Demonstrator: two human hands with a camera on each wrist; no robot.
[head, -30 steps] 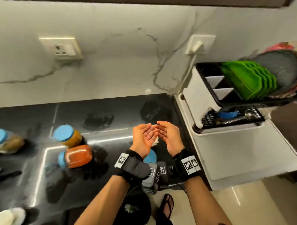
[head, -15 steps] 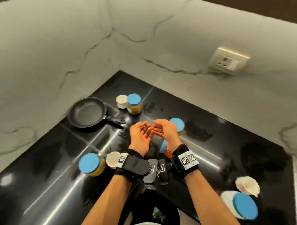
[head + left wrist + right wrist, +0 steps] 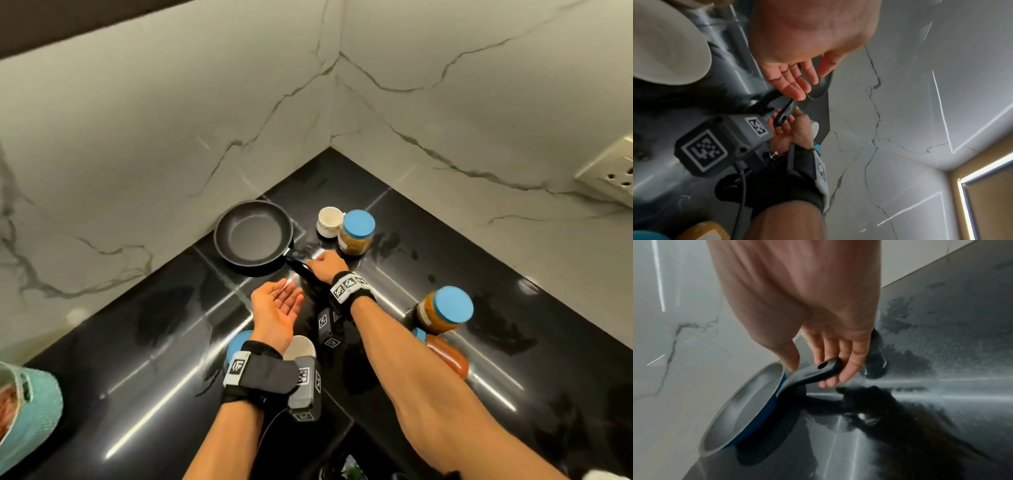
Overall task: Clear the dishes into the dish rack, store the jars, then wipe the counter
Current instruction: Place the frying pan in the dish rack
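Observation:
A black frying pan sits on the black counter in the corner. My right hand is on its handle: the thumb lies on one side and the fingers on the other, near the end with the hole. My left hand hovers palm up just short of the handle, fingers relaxed and holding nothing. A white cup and a blue-lidded jar stand right of the pan.
Another blue-lidded jar stands to the right, with an orange jar lying beside it. Under my left wrist are a blue lid and a white dish. A teal basket is at the far left. Marble walls close the corner.
The view swung left from the dish rack to the corner. My hands parted: the right reached forward onto the pan handle, the left stayed back, palm up.

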